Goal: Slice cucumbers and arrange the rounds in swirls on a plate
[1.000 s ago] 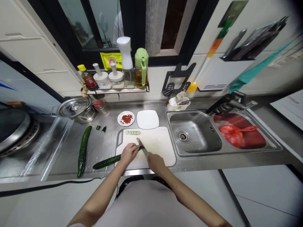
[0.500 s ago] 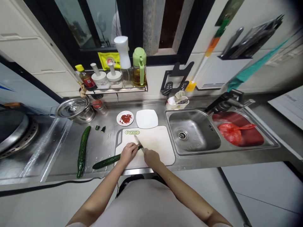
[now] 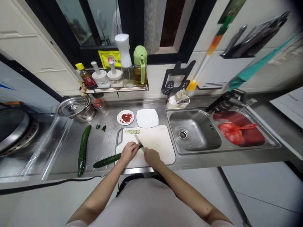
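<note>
My left hand (image 3: 129,152) is closed on a long dark green cucumber (image 3: 107,160) that lies across the front left of a white cutting board (image 3: 161,142). The cucumber's left part sticks out past the board. In my right hand (image 3: 152,157) is the handle of a kitchen knife (image 3: 139,142), its blade angled up and left at the cucumber's right end, close by my left fingers. A row of cucumber slices (image 3: 133,131) lies at the board's back left. Another whole cucumber (image 3: 83,151) rests on the steel counter to the left, with two cut cucumber ends (image 3: 103,128) behind it.
Behind the board stand a small plate of chopped red pieces (image 3: 125,117) and a white square plate (image 3: 147,118). To the right is a sink (image 3: 194,132), with a red plastic bag (image 3: 232,132) beyond. A lidded pot (image 3: 78,108) stands back left, beneath a bottle rack (image 3: 118,90).
The view has shifted very slightly. Both hands keep their places, with the knife still at the cucumber's end; the row of slices looks the same.
</note>
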{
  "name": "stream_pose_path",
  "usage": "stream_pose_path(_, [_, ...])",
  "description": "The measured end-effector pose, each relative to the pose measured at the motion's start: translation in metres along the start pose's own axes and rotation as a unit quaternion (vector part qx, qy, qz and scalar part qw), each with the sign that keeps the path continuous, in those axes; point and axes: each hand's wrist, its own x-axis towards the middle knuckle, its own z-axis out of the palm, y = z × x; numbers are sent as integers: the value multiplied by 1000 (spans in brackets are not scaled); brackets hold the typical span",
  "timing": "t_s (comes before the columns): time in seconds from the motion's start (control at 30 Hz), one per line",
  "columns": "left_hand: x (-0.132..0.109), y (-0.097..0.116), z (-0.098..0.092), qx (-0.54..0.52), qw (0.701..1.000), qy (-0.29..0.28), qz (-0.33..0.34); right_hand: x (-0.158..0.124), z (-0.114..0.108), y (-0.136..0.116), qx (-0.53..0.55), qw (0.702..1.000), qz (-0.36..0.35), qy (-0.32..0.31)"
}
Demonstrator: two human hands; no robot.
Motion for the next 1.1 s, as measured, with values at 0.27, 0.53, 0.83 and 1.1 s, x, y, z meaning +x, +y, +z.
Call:
stream_pose_path(0.27, [1,-1,0,-5,1000,0,2,2,7,2,2,1000,-1,7])
stream_pose_path(0.53, [1,0,-1,-8,1000,-11,-10,10,12,3,-1,1000,-4,13])
stream_pose_path(0.83, [0,2,-1,-11,1000,-10,-19,16,20,0,-5,999,-13,33])
stream_pose_path(1.1, [1,6,-3,18,999,-15,-22,14,12,8,-15,999,-2,33])
